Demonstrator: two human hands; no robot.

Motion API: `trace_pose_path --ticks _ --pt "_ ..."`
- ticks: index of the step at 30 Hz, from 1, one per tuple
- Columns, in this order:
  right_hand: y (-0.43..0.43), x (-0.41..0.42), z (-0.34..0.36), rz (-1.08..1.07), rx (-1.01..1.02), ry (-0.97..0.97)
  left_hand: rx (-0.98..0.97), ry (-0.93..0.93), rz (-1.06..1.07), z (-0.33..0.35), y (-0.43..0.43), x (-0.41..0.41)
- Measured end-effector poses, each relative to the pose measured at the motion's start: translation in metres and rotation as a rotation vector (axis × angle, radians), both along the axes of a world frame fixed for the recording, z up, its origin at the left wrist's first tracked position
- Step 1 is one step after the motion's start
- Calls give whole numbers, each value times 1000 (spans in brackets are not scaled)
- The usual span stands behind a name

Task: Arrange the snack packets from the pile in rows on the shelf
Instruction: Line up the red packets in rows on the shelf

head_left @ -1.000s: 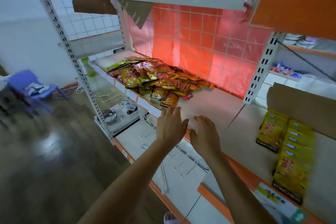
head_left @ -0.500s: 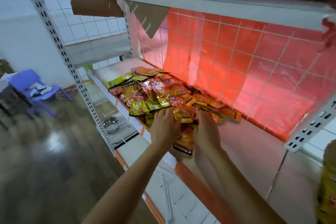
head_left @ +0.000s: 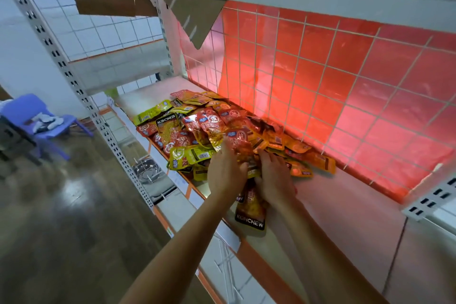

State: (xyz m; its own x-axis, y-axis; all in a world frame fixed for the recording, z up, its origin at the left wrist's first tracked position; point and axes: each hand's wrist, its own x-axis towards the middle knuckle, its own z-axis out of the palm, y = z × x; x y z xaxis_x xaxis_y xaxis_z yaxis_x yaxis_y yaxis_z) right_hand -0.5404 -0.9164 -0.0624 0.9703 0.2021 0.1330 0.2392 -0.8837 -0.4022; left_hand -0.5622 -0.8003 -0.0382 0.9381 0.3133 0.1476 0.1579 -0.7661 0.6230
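A loose pile of snack packets [head_left: 197,128], red, orange and yellow-green, lies on the white shelf [head_left: 345,219] against the orange-lit wire grid back. My left hand [head_left: 225,173] and my right hand [head_left: 274,177] rest side by side on the pile's near edge, fingers curled into the packets. An orange packet marked KONCHEW [head_left: 250,210] hangs between the two hands toward the shelf's front edge. Whether either hand has a firm hold on a packet is hidden by the fingers.
A perforated white upright [head_left: 81,96] stands left of the shelf. A lower shelf holds a metal bowl [head_left: 145,170]. A blue plastic chair [head_left: 37,121] sits on the glossy dark floor at left. Cardboard [head_left: 195,20] hangs from the upper shelf.
Both hands went from open air in front of the shelf onto the near edge of the pile. My view swung left, so the yellow rows at right left the frame.
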Motion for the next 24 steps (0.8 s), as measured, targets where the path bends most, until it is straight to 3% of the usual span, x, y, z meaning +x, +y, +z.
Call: trace_pose_path --ticks 6,10,14,20,24 --pt "-7 -14 4 -33 14 -99 -314 -22 -6 9 14 -9" --pt "-20 -38 13 -77 97 -129 -623 -74 8 18 15 -25" --pt "-38 -74 20 -203 138 -121 -757 -117 -20 18 11 -44" --pt "-68 -120 17 -400 517 7 -823 -113 -183 24 -17 -91" --pt "-78 -156 22 -453 733 58 -1028 80 -241 28 -42 -125"
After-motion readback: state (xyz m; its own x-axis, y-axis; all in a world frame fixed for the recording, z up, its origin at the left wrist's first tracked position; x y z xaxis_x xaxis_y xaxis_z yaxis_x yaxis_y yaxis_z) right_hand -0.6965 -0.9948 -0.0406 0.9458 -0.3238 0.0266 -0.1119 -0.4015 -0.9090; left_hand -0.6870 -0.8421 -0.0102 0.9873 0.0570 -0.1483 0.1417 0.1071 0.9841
